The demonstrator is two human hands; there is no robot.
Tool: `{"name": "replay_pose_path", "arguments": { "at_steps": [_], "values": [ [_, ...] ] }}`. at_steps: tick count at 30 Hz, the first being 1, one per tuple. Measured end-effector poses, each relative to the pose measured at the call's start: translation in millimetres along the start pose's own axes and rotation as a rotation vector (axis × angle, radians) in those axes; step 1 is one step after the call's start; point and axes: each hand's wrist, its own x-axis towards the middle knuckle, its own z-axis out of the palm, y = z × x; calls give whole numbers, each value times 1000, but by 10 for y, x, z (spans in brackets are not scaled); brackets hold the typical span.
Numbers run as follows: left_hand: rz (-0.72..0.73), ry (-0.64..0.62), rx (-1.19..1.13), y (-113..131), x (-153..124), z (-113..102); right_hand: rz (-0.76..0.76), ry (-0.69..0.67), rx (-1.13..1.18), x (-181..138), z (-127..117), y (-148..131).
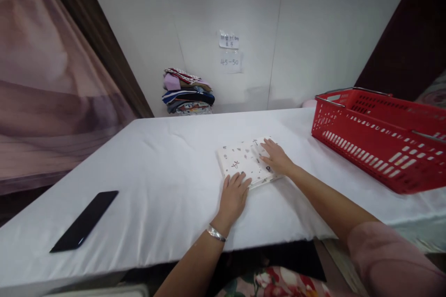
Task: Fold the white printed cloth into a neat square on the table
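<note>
A folded white cloth with a small dark print [240, 154] lies flat on the white-covered table [167, 162]. My left hand [234, 195] rests on its near left edge, fingers stretched out over the fabric; a silver bracelet circles that wrist. Across the right part of the cloth lies my right hand [276, 157], palm down with the fingers spread. Neither hand grips anything. The hands cover parts of the cloth's near edge and right side.
To the right stands a red plastic basket [369, 144] with metal handles. A dark flat phone-like slab [85, 220] lies at the front left. Beyond the far edge is a stack of folded fabrics [188, 93], beside a wall with paper labels [231, 61]. Pink curtain [45, 83] hangs left.
</note>
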Motion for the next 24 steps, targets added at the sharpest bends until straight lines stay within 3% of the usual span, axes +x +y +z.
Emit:
{"name": "replay_pose_path", "arguments": {
  "at_steps": [4, 16, 19, 22, 24],
  "values": [
    [18, 0, -9, 9, -12, 0, 181, -196, -123, 69, 193, 213],
    [-32, -8, -91, 72, -24, -71, 166, -169, -175, 18, 304, 278],
    [-118, 60, -189, -41, 100, -124, 151, -159, -179, 17, 336, 309],
    [-310, 186, -187, -244, 325, -166, 140, -149, -185, 13, 351, 320],
    [-452, 195, -135, -357, 489, -167, 143, -149, -191, 14, 348, 314]
  ]
}}
